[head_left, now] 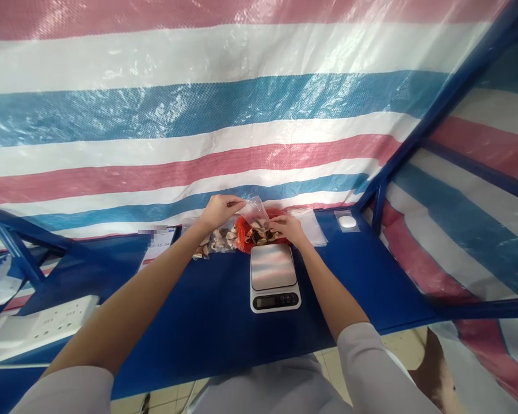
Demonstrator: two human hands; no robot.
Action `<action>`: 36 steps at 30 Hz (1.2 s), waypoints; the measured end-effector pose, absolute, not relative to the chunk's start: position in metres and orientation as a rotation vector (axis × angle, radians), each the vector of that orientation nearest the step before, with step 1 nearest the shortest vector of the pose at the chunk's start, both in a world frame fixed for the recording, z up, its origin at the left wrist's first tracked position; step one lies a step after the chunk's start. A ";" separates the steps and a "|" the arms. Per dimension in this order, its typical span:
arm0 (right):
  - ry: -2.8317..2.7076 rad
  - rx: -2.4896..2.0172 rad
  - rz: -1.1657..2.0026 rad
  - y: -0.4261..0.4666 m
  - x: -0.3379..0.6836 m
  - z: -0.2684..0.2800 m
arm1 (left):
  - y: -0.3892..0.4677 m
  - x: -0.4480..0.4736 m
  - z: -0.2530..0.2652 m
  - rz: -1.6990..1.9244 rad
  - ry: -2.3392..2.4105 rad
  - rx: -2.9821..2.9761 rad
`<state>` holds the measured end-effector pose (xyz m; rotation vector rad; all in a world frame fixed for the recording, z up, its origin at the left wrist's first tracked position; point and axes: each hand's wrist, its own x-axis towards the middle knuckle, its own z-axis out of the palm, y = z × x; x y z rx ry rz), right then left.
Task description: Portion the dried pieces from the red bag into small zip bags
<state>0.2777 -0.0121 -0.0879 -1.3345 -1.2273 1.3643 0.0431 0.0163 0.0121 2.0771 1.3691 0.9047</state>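
My left hand (221, 210) is closed on the upper edge of a clear plastic bag (254, 209), held tilted over a red bag (242, 234). Inside the red bag lie brown and cream dried pieces (261, 234), perhaps sliced mushroom or shell. My right hand (287, 226) reaches in at the bag's right side, fingers pinched at the pieces near the clear bag's mouth; whether a piece is between them is too small to tell. Just in front stands a white kitchen scale (273, 277) with a bare steel plate. Filled clear bags (223, 238) lie left of the red bag.
A phone (159, 244) showing a timer leans at the back left. Flat clear bags (311, 226) lie right of the red bag, and a small bag with a white disc (347, 222) is farther right. A white power strip (56, 325) occupies the left side. Striped sheeting (224, 161) backs the blue table (198, 333).
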 end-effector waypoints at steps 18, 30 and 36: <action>-1.438 -1.363 1.108 -0.012 0.260 -0.083 | 0.013 0.029 0.010 0.967 1.387 2.176; -1.260 -1.323 1.247 -0.015 0.257 -0.077 | 0.015 0.029 0.016 0.990 1.394 2.178; -1.408 -1.400 1.038 -0.012 0.254 -0.082 | 0.013 0.027 0.017 0.972 1.369 2.164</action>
